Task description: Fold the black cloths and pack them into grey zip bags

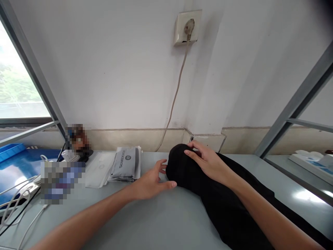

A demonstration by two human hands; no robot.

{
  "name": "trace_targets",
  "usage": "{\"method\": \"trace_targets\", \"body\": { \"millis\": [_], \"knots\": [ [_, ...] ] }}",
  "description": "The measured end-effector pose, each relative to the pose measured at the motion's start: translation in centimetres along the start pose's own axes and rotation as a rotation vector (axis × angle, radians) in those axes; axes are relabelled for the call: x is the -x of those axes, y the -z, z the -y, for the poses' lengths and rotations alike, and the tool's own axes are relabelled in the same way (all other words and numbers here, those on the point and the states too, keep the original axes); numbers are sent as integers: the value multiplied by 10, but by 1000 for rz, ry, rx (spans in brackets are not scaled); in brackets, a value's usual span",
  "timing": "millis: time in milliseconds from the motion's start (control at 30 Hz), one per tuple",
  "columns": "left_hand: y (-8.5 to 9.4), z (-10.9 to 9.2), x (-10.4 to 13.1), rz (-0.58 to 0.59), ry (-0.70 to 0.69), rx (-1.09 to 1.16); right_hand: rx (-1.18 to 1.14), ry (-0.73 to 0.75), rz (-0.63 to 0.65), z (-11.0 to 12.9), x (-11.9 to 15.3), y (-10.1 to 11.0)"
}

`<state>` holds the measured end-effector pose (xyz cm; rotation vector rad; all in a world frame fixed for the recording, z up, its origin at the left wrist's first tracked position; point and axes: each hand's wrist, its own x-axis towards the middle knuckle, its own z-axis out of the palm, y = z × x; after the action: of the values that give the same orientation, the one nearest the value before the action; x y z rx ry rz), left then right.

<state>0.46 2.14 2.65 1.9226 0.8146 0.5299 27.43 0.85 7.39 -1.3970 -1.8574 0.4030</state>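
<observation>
One long, bunched piece of soft black fabric (183, 170) lay on the smooth pale grey surface (166, 222) in front of you, trailing off toward your right; your right hand (208, 162) pinched its rounded far end between thumb and fingers; your left hand (148, 183) curved wide just beside that end, holding nothing, though whether its fingertips touched could not be told; good handling seemed to want a light, steady right pinch and a flat left palm evening the folds; to your left, a grey pouch printed ROCKBROS (125, 163) topped a small stack, its contents hidden; the translucent plastic packets (97, 170) beside it looked flat; at far right, a shallow white box (307, 166) held white and blue items.
</observation>
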Motion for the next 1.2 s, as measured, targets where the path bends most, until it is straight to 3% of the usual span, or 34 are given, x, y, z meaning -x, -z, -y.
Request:
{"method": "trace_targets", "body": {
  "millis": [100,300,433,600,767,867,1000,1100,1200],
  "knots": [
    [-3,-3,-16,-52,66,153,-112,50,-118,11,-3,1],
    [17,-19,-27,-160,-220,381,-227,46,-97,15,-7,12],
    [43,-46,-23,-391,-392,310,-154,58,-141,21,-12,21],
    [62,-86,-5,-639,-539,186,-245,20,8,50,-7,43],
    [62,-114,15,-567,-471,358,-703,-99,77,74,2,52],
    [63,-103,5,-569,-331,366,-660,-111,49,56,-9,37],
    [65,-59,-21,-533,-44,157,-94,-149,-18,-5,-31,6],
    [61,-25,-25,-419,77,-103,88,-222,9,-44,-32,-10],
    [47,-7,-12,-207,148,-316,235,-233,100,-58,-19,-18]
  ]
}}
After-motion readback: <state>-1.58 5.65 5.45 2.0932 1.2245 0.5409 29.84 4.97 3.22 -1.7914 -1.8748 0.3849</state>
